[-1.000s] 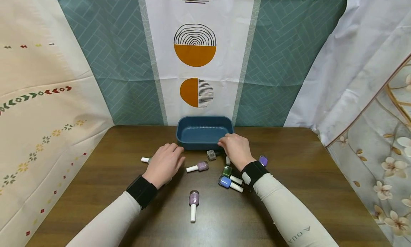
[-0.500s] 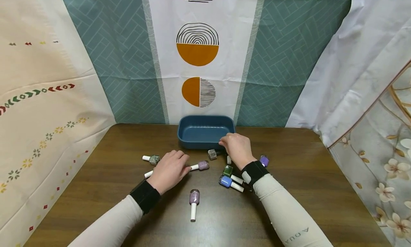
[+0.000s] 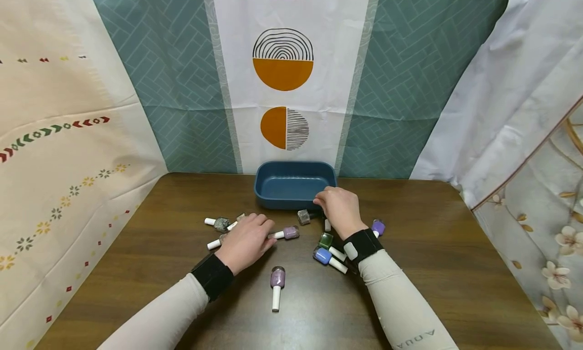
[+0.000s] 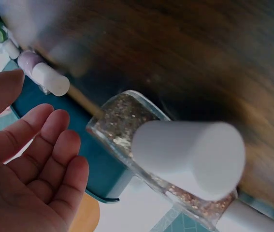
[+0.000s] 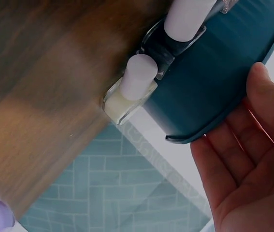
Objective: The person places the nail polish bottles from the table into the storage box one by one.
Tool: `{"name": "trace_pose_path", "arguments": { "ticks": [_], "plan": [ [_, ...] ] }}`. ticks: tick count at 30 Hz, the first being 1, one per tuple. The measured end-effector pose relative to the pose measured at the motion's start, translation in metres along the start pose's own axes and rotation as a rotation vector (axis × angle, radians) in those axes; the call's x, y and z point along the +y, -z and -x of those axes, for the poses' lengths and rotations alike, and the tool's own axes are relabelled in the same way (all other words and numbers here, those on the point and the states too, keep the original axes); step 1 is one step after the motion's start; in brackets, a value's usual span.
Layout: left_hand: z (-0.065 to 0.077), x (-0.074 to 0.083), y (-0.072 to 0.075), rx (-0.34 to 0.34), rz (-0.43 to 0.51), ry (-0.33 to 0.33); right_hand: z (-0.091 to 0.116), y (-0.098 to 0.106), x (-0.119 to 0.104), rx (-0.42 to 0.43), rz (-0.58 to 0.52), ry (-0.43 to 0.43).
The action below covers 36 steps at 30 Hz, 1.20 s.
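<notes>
Right hand grips the near right rim of the tray, thumb on the outer wall, fingers passing over to the inside; the hold appears meant to steady it; whether anything else sits in that grasp cannot be told. Left hand carries nothing; fingers loosely bent, thumb well apart, the palm above glitter bottles at the left; the relaxed posture suggests no load.

Tray stands at the table's far edge, midway along, presumably for even reach; bottles lie on their sides before it, flat faces likely checking any roll; blue bottle and green bottle lie close together; purple bottle is right of the right wrist; mauve bottle lies nearest the person, cap towards them.

Table: brown wood grain, dull sheen; patterned cloths hang behind and at both sides.
</notes>
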<state>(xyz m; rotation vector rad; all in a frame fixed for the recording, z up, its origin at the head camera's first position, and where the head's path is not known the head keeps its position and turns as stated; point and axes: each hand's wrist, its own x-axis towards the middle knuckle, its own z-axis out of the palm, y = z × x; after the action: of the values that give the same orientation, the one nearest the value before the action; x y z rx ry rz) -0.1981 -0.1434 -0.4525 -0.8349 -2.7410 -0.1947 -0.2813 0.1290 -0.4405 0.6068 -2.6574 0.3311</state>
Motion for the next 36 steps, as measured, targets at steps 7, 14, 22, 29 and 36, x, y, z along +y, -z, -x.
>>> {"name": "trace_pose_path", "arguments": {
  "ticks": [7,14,22,29,36],
  "plan": [
    [-0.005,0.004,-0.003,-0.010,-0.034,0.012,0.001,0.002,0.001,0.005,-0.039,-0.009],
    [-0.009,0.006,-0.004,-0.083,-0.053,0.051,0.004,0.001,0.000,-0.005,-0.046,-0.027],
    [-0.013,0.005,-0.005,-0.078,-0.072,0.048,0.005,0.001,0.000,0.051,-0.049,-0.014],
    [-0.015,0.007,-0.006,-0.075,-0.046,0.061,0.005,0.001,0.001,0.058,-0.055,-0.017],
    [-0.015,0.008,-0.012,-0.075,-0.068,0.041,0.007,-0.003,0.001,0.057,-0.061,-0.033]
  ]
}}
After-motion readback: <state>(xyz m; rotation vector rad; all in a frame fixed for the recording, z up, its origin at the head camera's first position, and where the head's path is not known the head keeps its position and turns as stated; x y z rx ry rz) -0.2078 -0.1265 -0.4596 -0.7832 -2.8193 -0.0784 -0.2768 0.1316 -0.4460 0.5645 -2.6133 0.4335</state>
